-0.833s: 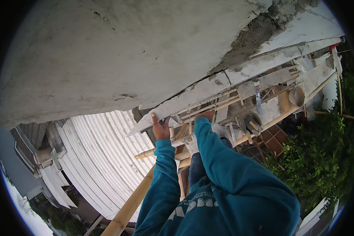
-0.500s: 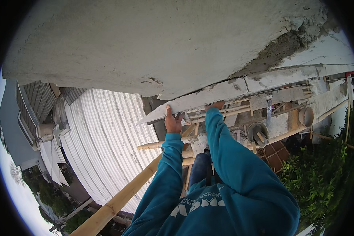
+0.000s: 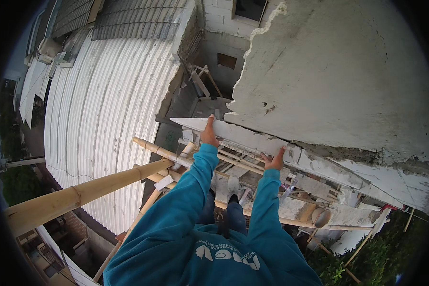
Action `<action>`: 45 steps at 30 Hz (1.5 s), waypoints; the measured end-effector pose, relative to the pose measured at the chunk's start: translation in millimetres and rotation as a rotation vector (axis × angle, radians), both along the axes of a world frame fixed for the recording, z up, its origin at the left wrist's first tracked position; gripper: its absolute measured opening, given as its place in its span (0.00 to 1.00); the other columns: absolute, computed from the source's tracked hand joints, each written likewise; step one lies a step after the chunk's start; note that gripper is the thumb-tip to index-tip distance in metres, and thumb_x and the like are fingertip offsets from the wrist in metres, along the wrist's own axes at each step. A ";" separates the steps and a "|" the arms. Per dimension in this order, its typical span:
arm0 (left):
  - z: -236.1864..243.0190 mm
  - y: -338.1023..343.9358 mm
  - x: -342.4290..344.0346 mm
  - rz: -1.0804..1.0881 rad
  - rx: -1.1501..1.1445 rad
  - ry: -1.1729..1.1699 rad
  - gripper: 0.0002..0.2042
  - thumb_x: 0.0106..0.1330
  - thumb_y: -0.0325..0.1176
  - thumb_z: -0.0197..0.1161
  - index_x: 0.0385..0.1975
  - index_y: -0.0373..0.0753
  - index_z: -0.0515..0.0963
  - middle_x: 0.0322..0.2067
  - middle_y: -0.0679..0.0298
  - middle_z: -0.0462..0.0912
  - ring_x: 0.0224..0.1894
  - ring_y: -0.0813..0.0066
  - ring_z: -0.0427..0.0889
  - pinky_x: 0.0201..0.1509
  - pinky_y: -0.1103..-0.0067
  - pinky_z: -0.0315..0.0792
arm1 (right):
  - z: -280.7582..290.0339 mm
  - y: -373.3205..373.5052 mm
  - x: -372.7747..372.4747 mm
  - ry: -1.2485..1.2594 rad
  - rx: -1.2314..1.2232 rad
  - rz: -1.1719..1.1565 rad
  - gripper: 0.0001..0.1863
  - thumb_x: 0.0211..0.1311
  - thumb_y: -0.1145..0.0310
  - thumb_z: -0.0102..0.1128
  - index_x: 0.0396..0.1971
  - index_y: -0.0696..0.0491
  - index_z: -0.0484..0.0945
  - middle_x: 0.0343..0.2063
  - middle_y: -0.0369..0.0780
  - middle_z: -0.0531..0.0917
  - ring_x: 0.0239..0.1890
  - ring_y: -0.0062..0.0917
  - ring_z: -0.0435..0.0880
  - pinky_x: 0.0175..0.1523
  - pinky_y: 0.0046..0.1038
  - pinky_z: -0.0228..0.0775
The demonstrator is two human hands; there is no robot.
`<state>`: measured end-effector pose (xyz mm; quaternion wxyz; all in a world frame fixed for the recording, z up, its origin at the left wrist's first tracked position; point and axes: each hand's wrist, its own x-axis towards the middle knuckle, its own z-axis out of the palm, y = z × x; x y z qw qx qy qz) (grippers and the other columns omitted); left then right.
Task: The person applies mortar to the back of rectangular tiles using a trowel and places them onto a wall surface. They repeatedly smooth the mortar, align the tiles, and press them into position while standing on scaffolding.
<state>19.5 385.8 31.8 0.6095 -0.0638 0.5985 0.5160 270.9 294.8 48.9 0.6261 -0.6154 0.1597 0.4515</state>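
A long pale board [image 3: 245,135], tapering to a point at its left end, lies along the lower edge of the grey plastered wall [image 3: 329,81]. My left hand [image 3: 209,134] grips it near the tapered end, its thumb raised against the board's face and its other fingers mostly hidden. Farther right, my right hand [image 3: 273,159] holds the same board by its near edge, thumb and fingers spread apart. Right of that hand a joint shows, and another pale length [image 3: 336,174] carries on beneath rough mortar [image 3: 352,153].
I stand on bamboo scaffolding; a thick bamboo pole [image 3: 90,187] slants in from the left. A round bucket [image 3: 321,217] rests on the planks at right. Below left spreads a white corrugated roof [image 3: 105,114]. Foliage [image 3: 367,255] grows at lower right, and a deep gap opens beyond the board's tip.
My view has swung leftward, bringing the wall's ragged left edge into sight. The right hand's thumb and fingers now show spread at the board's edge. Both hands remain at the board.
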 end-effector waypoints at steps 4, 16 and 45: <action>-2.5 -4.2 9.9 0.136 -0.157 0.120 0.38 0.46 0.46 0.74 0.51 0.24 0.67 0.46 0.54 0.75 0.45 0.63 0.75 0.47 0.71 0.71 | -19.3 -18.8 10.7 -0.005 0.057 0.010 0.43 0.52 0.45 0.65 0.58 0.59 0.60 0.55 0.47 0.64 0.55 0.45 0.67 0.51 0.59 0.73; -22.6 -2.2 25.3 0.169 0.031 0.253 0.44 0.50 0.43 0.73 0.58 0.22 0.54 0.52 0.46 0.70 0.52 0.57 0.73 0.54 0.68 0.69 | -2.2 -12.0 5.7 -0.066 0.070 0.106 0.42 0.55 0.42 0.58 0.63 0.53 0.57 0.59 0.45 0.63 0.59 0.45 0.65 0.55 0.55 0.71; 26.3 -10.7 22.3 0.188 0.143 0.229 0.26 0.53 0.30 0.71 0.49 0.28 0.67 0.43 0.57 0.76 0.42 0.72 0.76 0.48 0.78 0.70 | -9.3 -41.6 28.1 -0.148 0.110 0.200 0.37 0.59 0.47 0.58 0.62 0.53 0.58 0.59 0.48 0.66 0.61 0.43 0.65 0.64 0.53 0.58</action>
